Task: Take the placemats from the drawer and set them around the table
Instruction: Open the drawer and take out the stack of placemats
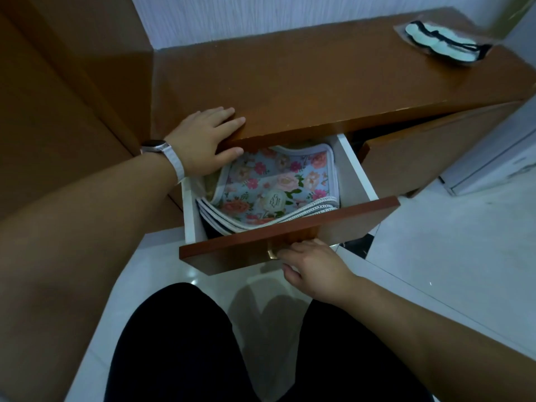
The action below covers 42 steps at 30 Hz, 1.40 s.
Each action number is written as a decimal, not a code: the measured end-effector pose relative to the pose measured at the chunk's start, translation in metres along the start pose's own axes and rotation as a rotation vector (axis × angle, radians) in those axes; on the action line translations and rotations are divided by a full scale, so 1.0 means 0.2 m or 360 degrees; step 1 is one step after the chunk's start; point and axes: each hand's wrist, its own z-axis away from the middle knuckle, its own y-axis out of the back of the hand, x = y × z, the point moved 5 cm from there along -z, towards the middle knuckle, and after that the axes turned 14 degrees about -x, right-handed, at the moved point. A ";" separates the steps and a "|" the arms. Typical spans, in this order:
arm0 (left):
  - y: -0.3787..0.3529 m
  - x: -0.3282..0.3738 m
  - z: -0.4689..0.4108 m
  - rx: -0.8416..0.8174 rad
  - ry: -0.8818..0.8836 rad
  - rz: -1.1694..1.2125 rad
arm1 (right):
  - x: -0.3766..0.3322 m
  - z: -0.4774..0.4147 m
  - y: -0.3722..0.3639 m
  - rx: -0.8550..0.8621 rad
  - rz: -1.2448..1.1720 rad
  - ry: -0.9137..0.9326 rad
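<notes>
A wooden drawer (pixel 290 227) stands pulled out from a brown cabinet. Inside lies a stack of floral placemats (pixel 275 184) with white lace trim, curled up against the drawer's sides. My right hand (pixel 310 265) is shut on the drawer's metal handle (pixel 272 253) at the front panel. Resting flat on the cabinet top's front-left corner is my left hand (pixel 207 137), with its thumb hanging over the edge just above the placemats. It holds nothing. A white watch band sits on that wrist.
The brown cabinet top (pixel 319 82) carries a clear plastic packet (pixel 443 43) at its far right. A tall wooden panel (pixel 72 97) rises on the left. White tiled floor (pixel 449 242) spreads right and below; my dark-clothed legs (pixel 203 358) are at the bottom.
</notes>
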 end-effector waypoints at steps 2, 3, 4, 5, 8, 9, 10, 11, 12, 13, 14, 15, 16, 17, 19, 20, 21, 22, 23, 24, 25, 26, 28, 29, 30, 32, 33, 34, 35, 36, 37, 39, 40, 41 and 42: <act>0.00 0.01 0.02 -0.0038 0.0040 0.0054 | -0.01 0.02 0.00 -0.0025 0.0000 0.0019; 0.00 0.03 0.03 -0.0026 0.0045 0.0087 | -0.01 0.02 0.00 -0.0048 0.0000 0.0032; 0.00 0.04 0.06 0.0018 0.0028 0.0111 | 0.00 0.02 0.00 -0.0076 -0.0002 0.0042; 0.00 0.07 0.09 0.0080 -0.0011 0.0110 | 0.00 0.03 0.01 -0.0094 -0.0007 0.0058; -0.03 0.19 0.20 0.0182 -0.0195 0.0003 | -0.01 0.06 0.09 -0.0062 -0.0047 0.0145; -0.05 0.23 0.23 0.0194 -0.0257 -0.0018 | -0.01 0.08 0.14 -0.0026 -0.0059 0.0175; -0.06 0.28 0.26 0.0197 -0.0309 -0.0009 | -0.02 0.10 0.20 0.0018 -0.0073 0.0213; -0.08 0.31 0.27 0.0188 -0.0348 0.0033 | -0.02 0.13 0.26 0.0075 -0.0087 0.0258; -0.10 0.33 0.28 0.0167 -0.0374 0.0101 | -0.03 0.15 0.34 0.0138 -0.0096 0.0302; -0.12 0.35 0.28 0.0127 -0.0386 0.0182 | -0.03 0.16 0.41 0.0189 -0.0095 0.0332; -0.14 0.36 0.27 0.0058 -0.0375 0.0262 | -0.02 0.17 0.49 0.0224 -0.0091 0.0341; -0.15 0.36 0.26 -0.0026 -0.0351 0.0326 | 0.01 0.17 0.56 0.0249 -0.0092 0.0327; -0.18 0.37 0.25 -0.0115 -0.0325 0.0363 | 0.04 0.16 0.62 0.0264 -0.0093 0.0303; -0.20 0.37 0.24 -0.0198 -0.0306 0.0373 | 0.08 0.14 0.67 0.0260 -0.0069 0.0271; -0.23 0.38 0.22 -0.0395 -0.0270 0.0361 | 0.17 0.08 0.75 0.0150 0.0073 0.0188; -0.25 0.37 0.22 -0.0487 -0.0255 0.0375 | 0.22 0.05 0.78 0.0041 0.0155 0.0143; -0.26 0.37 0.21 -0.0559 -0.0239 0.0428 | 0.26 0.02 0.81 -0.0086 0.0224 0.0099; -0.27 0.37 0.22 -0.0608 -0.0218 0.0532 | 0.30 0.00 0.83 -0.0212 0.0283 0.0056; -0.28 0.36 0.21 -0.0631 -0.0196 0.0677 | 0.33 -0.02 0.85 -0.0314 0.0337 0.0015; -0.27 0.37 0.21 -0.0630 -0.0178 0.0827 | 0.36 -0.05 0.88 -0.0390 0.0389 -0.0018; -0.27 0.38 0.20 -0.0608 -0.0171 0.0946 | 0.37 -0.07 0.89 -0.0455 0.0441 -0.0041; -0.26 0.39 0.18 -0.0577 -0.0172 0.1017 | 0.38 -0.09 0.89 -0.0523 0.0488 -0.0054; -0.23 0.45 0.13 -0.0524 -0.0201 0.1075 | 0.38 -0.12 0.87 -0.0667 0.0571 -0.0062; -0.22 0.48 0.10 -0.0509 -0.0226 0.1077 | 0.38 -0.14 0.85 -0.0719 0.0604 -0.0054; -0.21 0.51 0.08 -0.0501 -0.0255 0.1069 | 0.38 -0.15 0.84 -0.0749 0.0621 -0.0041; -0.21 0.58 0.04 -0.0514 -0.0317 0.1076 | 0.39 -0.17 0.81 -0.0778 0.0592 -0.0027; -0.22 0.60 0.02 -0.0524 -0.0343 0.1094 | 0.39 -0.18 0.81 -0.0786 0.0565 -0.0027; -0.22 0.62 0.01 -0.0531 -0.0364 0.1118 | 0.40 -0.19 0.80 -0.0785 0.0548 -0.0021; -0.23 0.63 0.00 -0.0526 -0.0381 0.1148 | 0.41 -0.19 0.79 -0.0777 0.0543 -0.0007; -0.23 0.64 -0.01 -0.0517 -0.0395 0.1175 | 0.41 -0.19 0.79 -0.0763 0.0541 0.0012; -0.24 0.64 -0.01 -0.0506 -0.0404 0.1196 | 0.42 -0.19 0.78 -0.0745 0.0536 0.0031; -0.25 0.64 -0.01 -0.0479 -0.0416 0.1245 | 0.44 -0.18 0.77 -0.0709 0.0503 0.0049; -0.26 0.64 -0.01 -0.0457 -0.0424 0.1291 | 0.44 -0.18 0.76 -0.0682 0.0482 0.0054; -0.27 0.65 0.00 -0.0435 -0.0431 0.1354 | 0.44 -0.17 0.75 -0.0644 0.0461 0.0059; -0.28 0.66 0.00 -0.0422 -0.0429 0.1431 | 0.45 -0.17 0.74 -0.0592 0.0436 0.0071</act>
